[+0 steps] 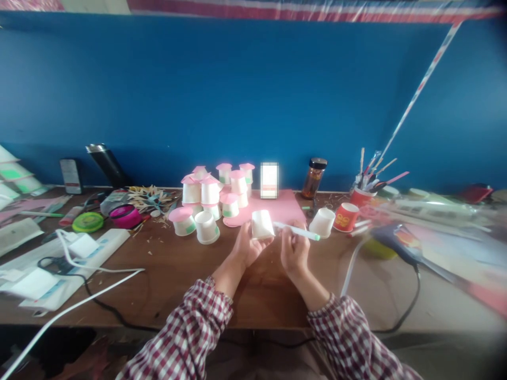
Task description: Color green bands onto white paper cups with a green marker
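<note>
My left hand (249, 245) grips a white paper cup (262, 224), which lies tilted on its side in the fingers. In my right hand (295, 247) is a white marker pen (299, 230) with a light green end pointing right; its other end points toward the cup, a small gap away. Another white paper cup (323, 222) stands upside down just right of my right hand. To the left, an upturned white cup (206, 228) stands beside a group of upturned cups with pink paper tops (209, 189). Pink paper (283, 203) lies behind my hands.
A red cup (346, 217) and a red holder of brushes (362, 196) stand at the right, near a cabled glue gun (400, 243). A dark-lidded bottle (315, 178) is at the back. Left are a power strip (106, 248) with cables, a green lid (87, 221) and a black flask (106, 164).
</note>
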{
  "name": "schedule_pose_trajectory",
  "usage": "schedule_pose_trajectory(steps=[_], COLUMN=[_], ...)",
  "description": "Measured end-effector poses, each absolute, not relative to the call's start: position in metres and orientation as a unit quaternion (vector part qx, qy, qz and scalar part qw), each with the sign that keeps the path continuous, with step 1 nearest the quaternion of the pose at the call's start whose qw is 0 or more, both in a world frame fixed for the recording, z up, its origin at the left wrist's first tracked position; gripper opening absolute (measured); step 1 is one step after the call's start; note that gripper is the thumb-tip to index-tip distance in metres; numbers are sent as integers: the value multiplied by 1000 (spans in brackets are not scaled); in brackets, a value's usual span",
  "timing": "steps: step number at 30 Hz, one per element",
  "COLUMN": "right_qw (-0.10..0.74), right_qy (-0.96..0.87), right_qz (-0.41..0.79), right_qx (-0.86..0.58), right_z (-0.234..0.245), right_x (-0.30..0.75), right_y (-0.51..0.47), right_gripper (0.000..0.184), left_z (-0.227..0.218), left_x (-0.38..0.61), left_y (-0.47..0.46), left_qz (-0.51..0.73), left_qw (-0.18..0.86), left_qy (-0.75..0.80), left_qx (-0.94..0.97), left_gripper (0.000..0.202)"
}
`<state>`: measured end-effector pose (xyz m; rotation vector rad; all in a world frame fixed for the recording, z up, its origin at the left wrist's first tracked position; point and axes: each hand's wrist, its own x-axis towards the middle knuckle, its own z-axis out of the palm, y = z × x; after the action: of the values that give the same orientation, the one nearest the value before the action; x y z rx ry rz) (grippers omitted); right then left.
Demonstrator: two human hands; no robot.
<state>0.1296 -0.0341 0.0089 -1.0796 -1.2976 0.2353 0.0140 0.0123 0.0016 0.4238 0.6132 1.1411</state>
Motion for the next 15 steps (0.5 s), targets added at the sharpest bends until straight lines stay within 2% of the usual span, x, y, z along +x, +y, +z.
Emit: schedule_pose_trajectory(steps=[3, 10, 15], right_qw=[662, 689, 684], right_qy=[-574, -556, -570], right_qz=[115, 72, 59], right_qx=[-468, -460, -452], right_z=[8, 14, 15], right_x=[130, 129, 127], right_y=[-34, -35, -33], right_gripper=[13, 17, 18], left_z=[-1, -9, -9], left_x=[14, 10, 11], left_y=[14, 14, 13], left_qz=[536, 490, 524], left_qw=[778, 800, 781], left_qy=[267, 261, 254], left_qx=[190, 227, 223], left_gripper=[27, 44, 34])
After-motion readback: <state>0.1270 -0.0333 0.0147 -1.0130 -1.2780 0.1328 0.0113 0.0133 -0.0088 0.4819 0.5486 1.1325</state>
